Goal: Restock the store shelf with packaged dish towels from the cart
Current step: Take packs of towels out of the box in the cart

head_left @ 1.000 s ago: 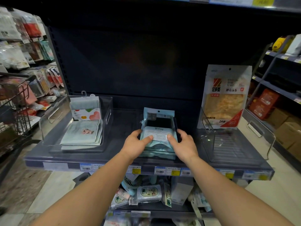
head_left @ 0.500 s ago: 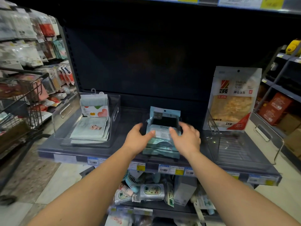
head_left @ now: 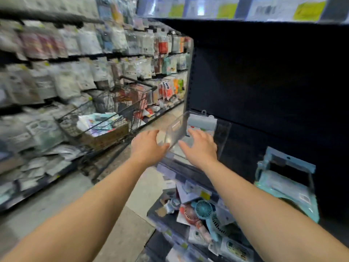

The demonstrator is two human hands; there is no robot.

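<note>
We've let go of the teal packaged dish towels point(head_left: 287, 188) and swung left toward the cart!

Both our hands are empty, fingers spread: left hand point(head_left: 146, 146) and right hand point(head_left: 201, 147) reach past the clear plastic bin point(head_left: 176, 127). The teal packs sit shelved at far right; beyond, the black wire cart point(head_left: 105, 118) holds more packets, so we judge restocking only partly done.

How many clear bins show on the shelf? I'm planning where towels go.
2: one clear bin between both hands, one at right holding teal packs. Others may lie out of view.
</note>
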